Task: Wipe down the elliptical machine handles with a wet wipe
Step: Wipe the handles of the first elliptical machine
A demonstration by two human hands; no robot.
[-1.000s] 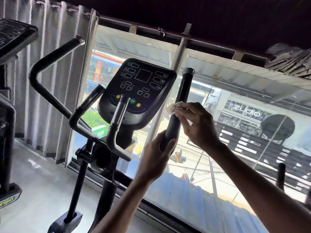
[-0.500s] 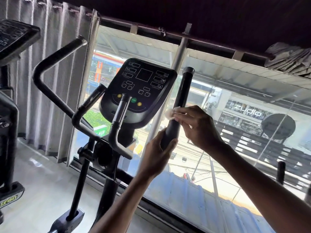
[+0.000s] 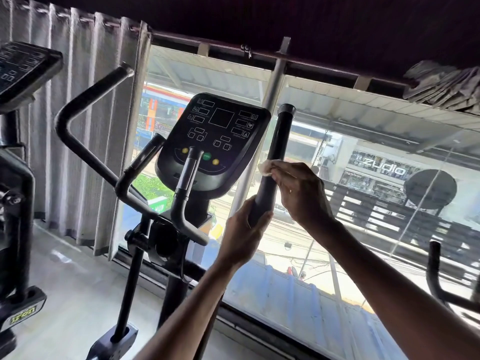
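Rising steeply, tilted a little right, the handle (image 3: 281, 136) is gripped low by the left hand (image 3: 242, 232), fingers curled round it, while the wipe (image 3: 264, 167) is clamped round its middle by the right hand (image 3: 302, 193), bare shaft lying above.

- The black upright handle bar (image 3: 281, 136) is bare from the right hand (image 3: 301, 193), which pinches the white wipe (image 3: 265, 168), up to its cap.
- The black rounded console panel (image 3: 215, 141) stands just left of the bar, leaving a narrow gap.
- The left hand (image 3: 241, 235) grips the bar below, blocking the way down.
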